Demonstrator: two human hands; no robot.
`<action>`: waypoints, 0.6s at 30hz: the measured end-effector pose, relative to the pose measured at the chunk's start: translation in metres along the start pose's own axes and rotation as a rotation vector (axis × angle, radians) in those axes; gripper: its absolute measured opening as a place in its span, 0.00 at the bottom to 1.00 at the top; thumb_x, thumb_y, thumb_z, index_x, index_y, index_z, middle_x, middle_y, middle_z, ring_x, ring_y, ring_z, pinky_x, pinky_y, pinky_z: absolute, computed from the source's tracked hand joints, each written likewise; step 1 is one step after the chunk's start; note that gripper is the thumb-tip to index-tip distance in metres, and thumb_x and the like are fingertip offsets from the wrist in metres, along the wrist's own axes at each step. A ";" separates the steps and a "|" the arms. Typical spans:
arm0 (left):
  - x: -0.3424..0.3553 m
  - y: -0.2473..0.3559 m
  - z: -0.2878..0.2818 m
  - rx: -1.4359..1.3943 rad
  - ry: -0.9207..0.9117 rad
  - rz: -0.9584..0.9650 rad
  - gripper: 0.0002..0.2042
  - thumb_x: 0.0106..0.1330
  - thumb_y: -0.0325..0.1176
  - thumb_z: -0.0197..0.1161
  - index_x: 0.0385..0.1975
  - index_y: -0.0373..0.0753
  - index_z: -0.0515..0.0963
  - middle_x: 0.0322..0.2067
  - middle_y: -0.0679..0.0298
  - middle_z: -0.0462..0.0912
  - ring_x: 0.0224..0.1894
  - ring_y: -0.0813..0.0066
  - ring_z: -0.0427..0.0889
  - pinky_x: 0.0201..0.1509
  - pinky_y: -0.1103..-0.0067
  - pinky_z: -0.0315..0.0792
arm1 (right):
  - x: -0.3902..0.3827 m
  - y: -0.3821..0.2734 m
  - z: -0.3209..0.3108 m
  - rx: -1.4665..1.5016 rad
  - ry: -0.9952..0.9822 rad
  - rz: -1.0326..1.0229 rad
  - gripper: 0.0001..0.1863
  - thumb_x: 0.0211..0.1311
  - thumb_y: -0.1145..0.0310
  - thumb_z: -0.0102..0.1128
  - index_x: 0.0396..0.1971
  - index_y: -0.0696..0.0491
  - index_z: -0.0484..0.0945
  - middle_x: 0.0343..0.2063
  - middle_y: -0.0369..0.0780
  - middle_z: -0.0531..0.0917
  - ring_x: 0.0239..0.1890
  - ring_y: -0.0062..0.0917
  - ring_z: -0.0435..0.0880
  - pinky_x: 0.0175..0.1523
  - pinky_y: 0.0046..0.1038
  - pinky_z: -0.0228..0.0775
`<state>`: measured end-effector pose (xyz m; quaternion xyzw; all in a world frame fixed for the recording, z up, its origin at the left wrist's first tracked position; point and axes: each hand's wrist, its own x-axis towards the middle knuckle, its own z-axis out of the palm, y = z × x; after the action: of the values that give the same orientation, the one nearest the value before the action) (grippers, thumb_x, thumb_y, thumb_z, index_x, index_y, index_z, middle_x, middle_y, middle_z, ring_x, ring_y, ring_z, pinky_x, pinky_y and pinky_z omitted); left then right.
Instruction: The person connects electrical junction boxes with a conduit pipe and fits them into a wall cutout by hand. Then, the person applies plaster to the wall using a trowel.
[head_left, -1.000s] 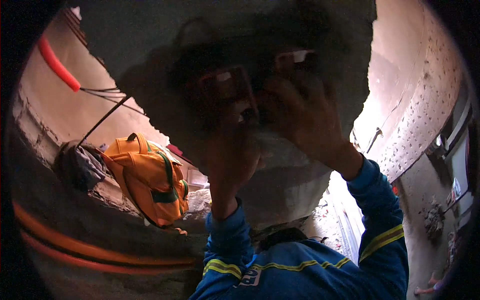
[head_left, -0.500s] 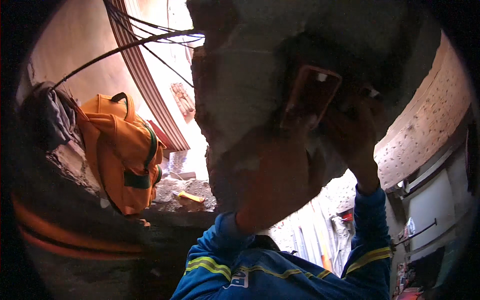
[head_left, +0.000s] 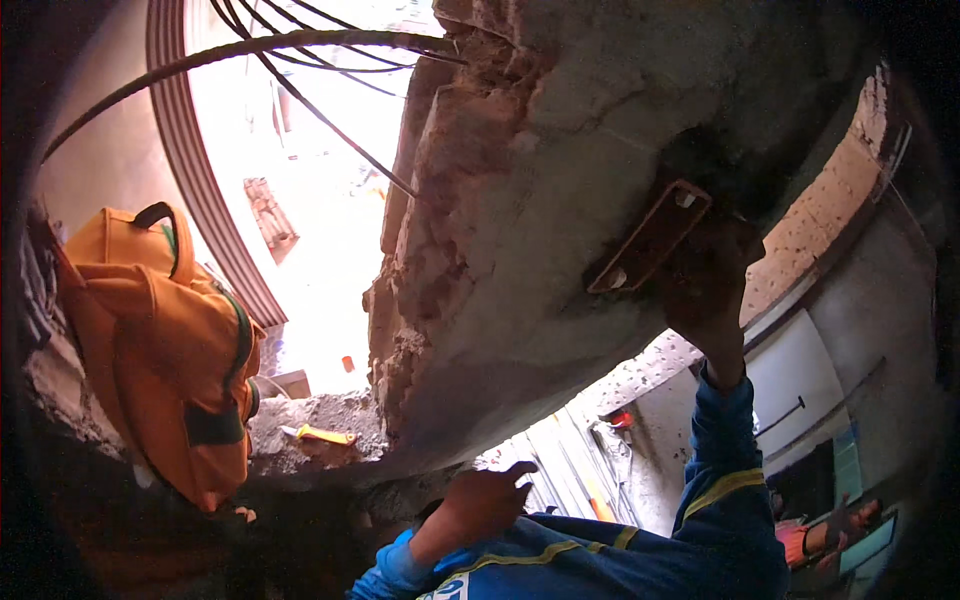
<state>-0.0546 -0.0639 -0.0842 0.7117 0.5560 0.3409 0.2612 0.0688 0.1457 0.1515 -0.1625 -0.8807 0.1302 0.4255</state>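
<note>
My right hand (head_left: 708,285) is raised against the shadowed grey plaster wall (head_left: 560,220), just beside a rectangular electrical box (head_left: 650,238). The box has a reddish-brown rim and a pale spot near each end. Deep shadow covers the right fingers, so I cannot tell whether they grip anything. Lower down, in front of my blue jacket (head_left: 590,560), my left hand (head_left: 482,508) is away from the wall. Its thumb and forefinger stand apart, and nothing shows between them.
An orange bag (head_left: 165,350) leans at the left. On the rough ledge near it lies a yellow-orange knife (head_left: 325,435). A bent steel bar (head_left: 270,42) and dark wires cross the opening at the upper left. Another person (head_left: 835,530) is at the lower right.
My left hand has dropped from beside the box to in front of my body. My right hand stays up by the box. The view has shifted, with the bag now farther left.
</note>
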 end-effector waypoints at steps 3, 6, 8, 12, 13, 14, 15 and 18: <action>-0.017 -0.014 -0.010 -0.063 -0.014 -0.157 0.15 0.63 0.38 0.53 0.48 0.43 0.72 0.26 0.50 0.80 0.32 0.47 0.79 0.37 0.60 0.73 | 0.002 -0.005 0.003 -0.038 0.159 -0.151 0.25 0.42 0.81 0.67 0.45 0.56 0.73 0.45 0.42 0.76 0.47 0.32 0.75 0.48 0.31 0.71; -0.026 -0.024 -0.023 0.028 0.370 0.037 0.14 0.58 0.36 0.58 0.43 0.41 0.77 0.32 0.49 0.79 0.37 0.47 0.78 0.41 0.60 0.71 | 0.007 -0.011 -0.008 -0.306 0.088 -0.224 0.21 0.38 0.80 0.67 0.38 0.55 0.76 0.41 0.41 0.76 0.44 0.32 0.74 0.44 0.31 0.68; -0.029 -0.031 -0.023 -0.043 0.305 -0.057 0.13 0.54 0.35 0.61 0.39 0.40 0.79 0.35 0.48 0.78 0.40 0.46 0.76 0.44 0.60 0.70 | 0.008 -0.014 -0.012 -0.423 0.072 -0.281 0.17 0.35 0.79 0.67 0.32 0.54 0.78 0.39 0.41 0.76 0.41 0.33 0.73 0.42 0.32 0.67; -0.031 -0.038 -0.023 -0.091 0.261 -0.093 0.13 0.56 0.36 0.60 0.40 0.41 0.78 0.32 0.48 0.79 0.36 0.47 0.77 0.40 0.61 0.71 | 0.010 -0.018 -0.013 -0.542 0.056 -0.334 0.13 0.32 0.78 0.67 0.25 0.53 0.81 0.35 0.40 0.76 0.38 0.34 0.71 0.38 0.33 0.65; -0.031 -0.040 -0.021 -0.071 0.297 -0.060 0.13 0.57 0.36 0.60 0.41 0.41 0.78 0.29 0.48 0.79 0.33 0.48 0.78 0.36 0.62 0.72 | 0.012 -0.020 -0.013 -0.648 0.042 -0.423 0.12 0.31 0.78 0.66 0.24 0.52 0.81 0.35 0.39 0.76 0.38 0.34 0.70 0.39 0.33 0.63; -0.030 -0.039 -0.022 -0.077 0.295 -0.057 0.13 0.57 0.36 0.60 0.41 0.41 0.78 0.29 0.48 0.79 0.33 0.48 0.78 0.36 0.62 0.72 | 0.013 -0.021 -0.014 -0.757 0.027 -0.511 0.12 0.30 0.78 0.66 0.22 0.51 0.81 0.34 0.39 0.76 0.39 0.34 0.68 0.39 0.33 0.62; -0.030 -0.035 -0.026 -0.058 0.266 -0.056 0.13 0.58 0.37 0.59 0.41 0.42 0.78 0.25 0.50 0.79 0.29 0.50 0.78 0.31 0.62 0.71 | 0.013 -0.021 -0.014 -0.762 0.023 -0.510 0.12 0.30 0.78 0.66 0.22 0.51 0.81 0.34 0.39 0.76 0.39 0.34 0.68 0.39 0.33 0.62; -0.025 -0.035 -0.021 -0.042 0.243 -0.023 0.13 0.60 0.38 0.57 0.43 0.43 0.77 0.18 0.54 0.77 0.21 0.53 0.78 0.24 0.64 0.70 | 0.012 -0.014 -0.018 -0.769 0.038 -0.545 0.12 0.30 0.78 0.65 0.23 0.51 0.81 0.34 0.39 0.77 0.40 0.35 0.66 0.40 0.34 0.60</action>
<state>-0.0966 -0.0801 -0.1024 0.6531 0.5845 0.4332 0.2103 0.0738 0.1388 0.1762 -0.0734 -0.8675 -0.3249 0.3694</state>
